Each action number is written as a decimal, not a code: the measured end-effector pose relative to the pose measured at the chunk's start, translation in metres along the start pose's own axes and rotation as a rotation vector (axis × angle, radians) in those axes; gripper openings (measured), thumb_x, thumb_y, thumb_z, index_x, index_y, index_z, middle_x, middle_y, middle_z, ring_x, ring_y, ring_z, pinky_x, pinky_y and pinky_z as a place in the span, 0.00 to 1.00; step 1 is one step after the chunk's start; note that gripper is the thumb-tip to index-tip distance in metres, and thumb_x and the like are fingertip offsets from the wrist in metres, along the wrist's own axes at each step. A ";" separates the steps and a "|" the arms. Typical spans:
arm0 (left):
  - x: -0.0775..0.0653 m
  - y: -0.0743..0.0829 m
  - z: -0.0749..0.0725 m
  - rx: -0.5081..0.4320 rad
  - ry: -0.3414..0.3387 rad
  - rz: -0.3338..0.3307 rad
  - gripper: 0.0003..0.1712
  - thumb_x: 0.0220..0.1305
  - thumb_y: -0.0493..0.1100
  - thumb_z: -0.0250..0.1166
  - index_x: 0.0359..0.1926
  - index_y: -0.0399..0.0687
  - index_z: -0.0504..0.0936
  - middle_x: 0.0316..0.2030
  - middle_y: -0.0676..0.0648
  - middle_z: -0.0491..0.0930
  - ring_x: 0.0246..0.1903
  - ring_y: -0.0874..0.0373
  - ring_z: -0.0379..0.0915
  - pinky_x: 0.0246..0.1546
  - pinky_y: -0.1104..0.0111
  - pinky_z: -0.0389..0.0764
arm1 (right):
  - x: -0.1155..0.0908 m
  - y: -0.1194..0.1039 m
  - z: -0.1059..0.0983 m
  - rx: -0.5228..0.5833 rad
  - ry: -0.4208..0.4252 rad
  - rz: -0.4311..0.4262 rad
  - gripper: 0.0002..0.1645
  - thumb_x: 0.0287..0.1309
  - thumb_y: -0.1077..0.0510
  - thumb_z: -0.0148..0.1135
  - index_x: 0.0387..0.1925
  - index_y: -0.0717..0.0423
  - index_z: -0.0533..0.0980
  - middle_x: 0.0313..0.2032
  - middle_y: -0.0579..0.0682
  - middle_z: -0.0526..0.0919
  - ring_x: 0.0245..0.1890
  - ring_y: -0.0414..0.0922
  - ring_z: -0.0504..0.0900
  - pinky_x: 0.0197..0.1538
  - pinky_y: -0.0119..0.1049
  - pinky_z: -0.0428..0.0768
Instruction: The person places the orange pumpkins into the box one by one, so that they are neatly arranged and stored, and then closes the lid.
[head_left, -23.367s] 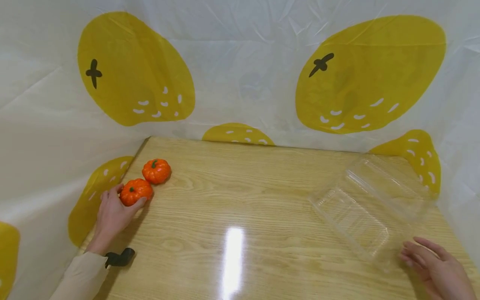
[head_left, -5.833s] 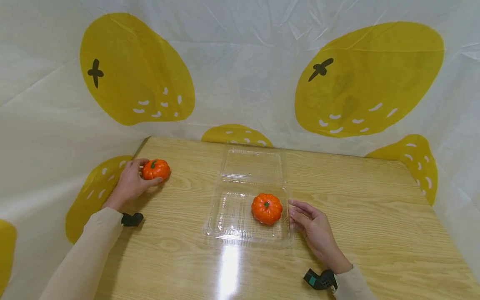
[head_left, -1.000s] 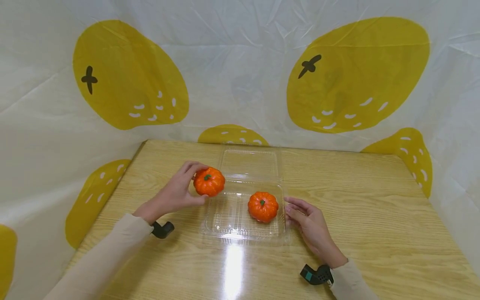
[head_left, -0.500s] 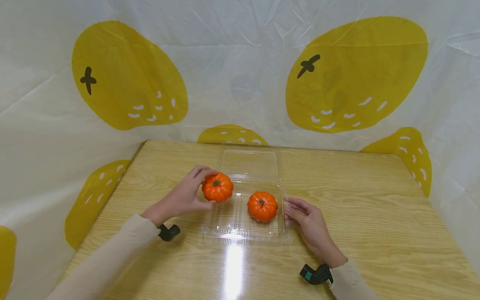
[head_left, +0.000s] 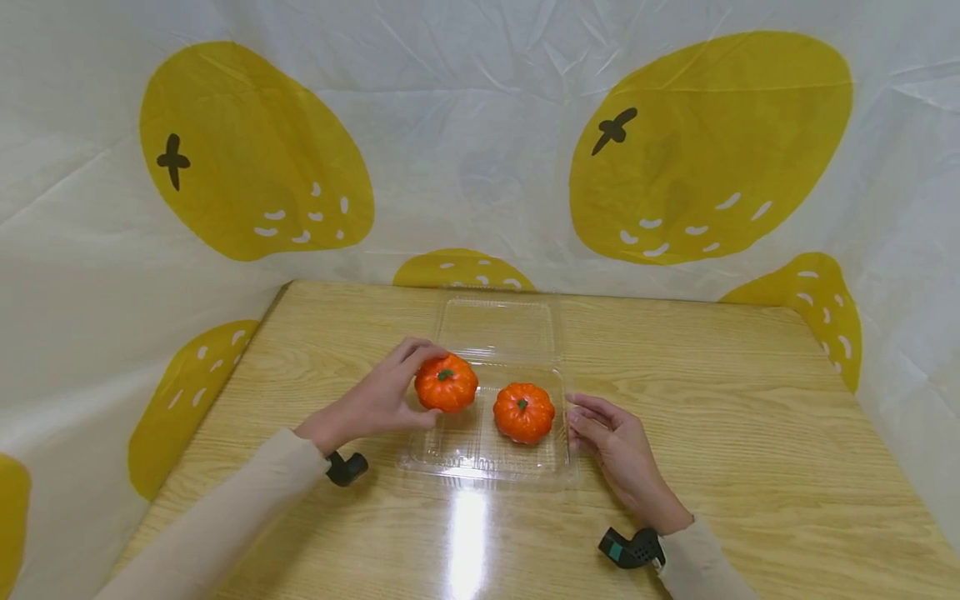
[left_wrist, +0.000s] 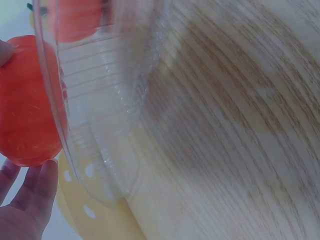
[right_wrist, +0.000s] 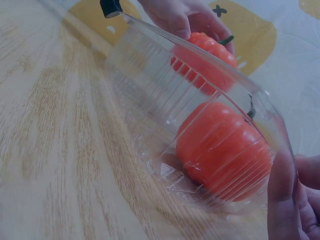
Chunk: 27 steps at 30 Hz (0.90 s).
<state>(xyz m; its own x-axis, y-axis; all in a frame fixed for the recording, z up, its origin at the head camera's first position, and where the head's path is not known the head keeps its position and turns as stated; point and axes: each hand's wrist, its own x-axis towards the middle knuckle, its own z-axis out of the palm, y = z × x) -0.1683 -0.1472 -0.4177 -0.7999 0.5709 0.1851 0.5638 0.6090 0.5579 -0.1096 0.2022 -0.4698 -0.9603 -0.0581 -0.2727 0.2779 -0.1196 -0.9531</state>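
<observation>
My left hand (head_left: pixel 378 400) grips a small orange pumpkin (head_left: pixel 447 385) with a green stem, thumb on the near side and fingers on the far side. It holds this pumpkin over the left part of a clear plastic clamshell container (head_left: pixel 442 458). A second orange pumpkin (head_left: pixel 524 414) sits inside, in the right part of the base. At the container's right rim, my right hand (head_left: pixel 618 454) pinches the edge; in the right wrist view its fingers (right_wrist: pixel 282 200) lie on both sides of the rim. The left wrist view shows the held pumpkin (left_wrist: pixel 30 105) above rim level.
The container's lid (head_left: pixel 498 325) lies folded back towards the rear of the wooden table (head_left: pixel 712 400). A white curtain (head_left: pixel 480 150) with yellow fruit prints stands behind and along the sides. Black wrist cameras (head_left: pixel 633 548) are worn on both wrists.
Over the last second my left hand has carried its pumpkin right and nearer, over the container's left part. Earlier it lifted that pumpkin from the table's left side. The right hand stays at the rim.
</observation>
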 end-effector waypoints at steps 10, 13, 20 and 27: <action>0.002 0.004 0.003 0.009 -0.031 -0.005 0.44 0.49 0.44 0.79 0.68 0.52 0.71 0.66 0.47 0.68 0.64 0.49 0.72 0.60 0.54 0.85 | 0.001 0.001 0.000 -0.006 0.002 -0.002 0.30 0.70 0.60 0.64 0.68 0.68 0.70 0.38 0.40 0.83 0.35 0.36 0.84 0.40 0.28 0.87; 0.003 0.004 0.004 0.024 -0.042 -0.001 0.44 0.49 0.45 0.78 0.68 0.52 0.71 0.66 0.47 0.68 0.65 0.49 0.72 0.60 0.54 0.84 | 0.001 0.001 0.000 -0.010 0.004 -0.001 0.30 0.69 0.60 0.65 0.68 0.68 0.70 0.38 0.40 0.84 0.35 0.36 0.84 0.40 0.27 0.87; 0.005 0.006 0.007 0.051 -0.057 0.023 0.44 0.50 0.47 0.77 0.69 0.51 0.72 0.66 0.45 0.69 0.64 0.48 0.71 0.60 0.53 0.85 | 0.000 0.000 -0.001 -0.008 -0.002 -0.003 0.31 0.69 0.59 0.65 0.68 0.68 0.70 0.39 0.41 0.84 0.34 0.36 0.84 0.40 0.27 0.87; 0.010 0.006 0.011 0.074 -0.084 0.038 0.44 0.50 0.48 0.76 0.69 0.51 0.71 0.66 0.46 0.69 0.64 0.49 0.70 0.59 0.55 0.85 | 0.000 0.000 -0.001 -0.004 -0.007 -0.002 0.31 0.70 0.59 0.65 0.68 0.68 0.70 0.39 0.42 0.84 0.34 0.36 0.84 0.39 0.28 0.87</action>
<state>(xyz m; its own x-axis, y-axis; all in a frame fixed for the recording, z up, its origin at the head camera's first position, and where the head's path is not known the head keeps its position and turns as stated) -0.1704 -0.1317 -0.4211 -0.7593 0.6365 0.1352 0.6096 0.6233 0.4897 -0.1098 0.2032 -0.4702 -0.9607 -0.0649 -0.2699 0.2759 -0.1162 -0.9541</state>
